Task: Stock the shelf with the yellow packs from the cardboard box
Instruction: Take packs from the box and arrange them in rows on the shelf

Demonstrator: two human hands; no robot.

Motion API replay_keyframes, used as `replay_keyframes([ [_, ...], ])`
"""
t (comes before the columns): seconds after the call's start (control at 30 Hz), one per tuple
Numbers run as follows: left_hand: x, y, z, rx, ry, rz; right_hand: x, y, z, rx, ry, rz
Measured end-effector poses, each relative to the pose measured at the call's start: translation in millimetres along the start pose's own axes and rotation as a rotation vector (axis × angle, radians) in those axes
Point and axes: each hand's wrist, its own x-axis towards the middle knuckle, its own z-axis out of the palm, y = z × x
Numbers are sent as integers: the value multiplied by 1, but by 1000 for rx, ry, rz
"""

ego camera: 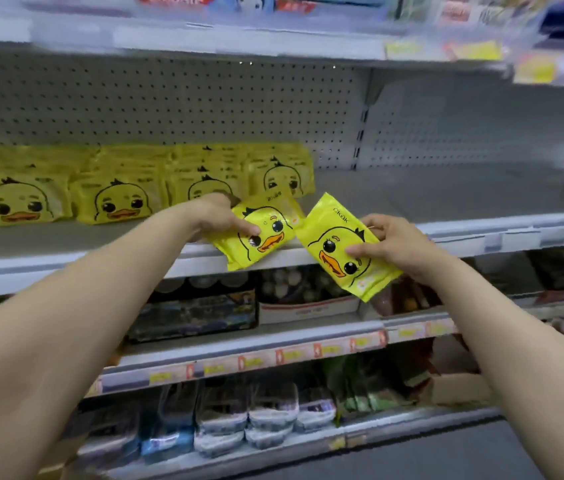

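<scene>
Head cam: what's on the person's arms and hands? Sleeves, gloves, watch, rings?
Nothing worn that shows. Both forearms are bare all the way to the frame edges, with no sleeve cuff in view. The left hand and right hand have no gloves, and no watch, wristband or ring is visible. No markings or cables either.

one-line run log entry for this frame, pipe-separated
stage: placing | left hand: holds left duck pack at shelf edge | right hand: holds right duck pack | shelf row: filled on left, right bare
</scene>
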Motion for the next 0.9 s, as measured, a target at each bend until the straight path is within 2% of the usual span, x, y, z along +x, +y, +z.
replay_keyframes([
  [0.13,63,47,-10,233,46,166,34,-5,-47,-44,60,-12],
  [0.33,129,88,-13,517,11,220,60,-1,-87,-106,79,18],
  [0.6,156,92,-11,647,59,197,69,-6,-121,-282,62,-8],
  [0.8,161,84,-15,679,66,213,88,-4,-121,-297,60,-40],
  [0.9,162,82,-15,807,127,221,97,-6,-115,-299,23,-40],
])
